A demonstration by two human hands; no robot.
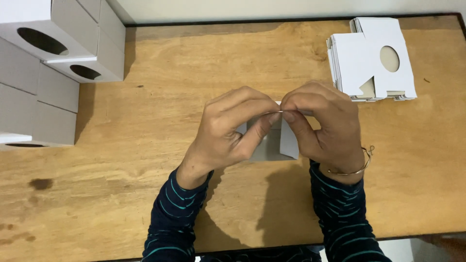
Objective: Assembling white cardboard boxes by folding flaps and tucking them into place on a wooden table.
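Beside hands [276, 126]: flat blanks [371, 60], boxes [53, 53].

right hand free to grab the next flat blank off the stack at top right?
Probably not yet. The right hand is pinching the small grey box piece together with the left hand. The path to the stack of flat blanks looks bare, though.
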